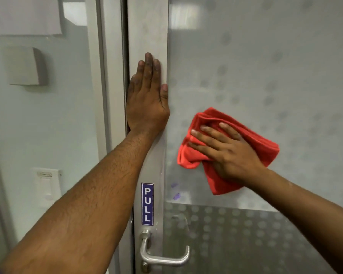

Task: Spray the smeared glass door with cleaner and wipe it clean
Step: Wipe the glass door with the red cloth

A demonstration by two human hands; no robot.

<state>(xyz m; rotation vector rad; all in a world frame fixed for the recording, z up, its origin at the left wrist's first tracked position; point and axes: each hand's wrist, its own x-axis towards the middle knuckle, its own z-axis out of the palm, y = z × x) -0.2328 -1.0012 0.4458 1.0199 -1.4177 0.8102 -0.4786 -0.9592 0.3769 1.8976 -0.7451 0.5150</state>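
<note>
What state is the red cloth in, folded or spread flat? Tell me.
Folded and bunched: the red cloth shows stacked layers and creases under the right hand, which presses it against the glass door.

Even, soft indoor light; a pale reflection glares on the glass door [265,76], edges slightly bowed.

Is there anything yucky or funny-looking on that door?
Yes. Two small purple smudges sit on the glass door, below the red cloth and right of the PULL sticker. They look like unwiped marks.
</note>
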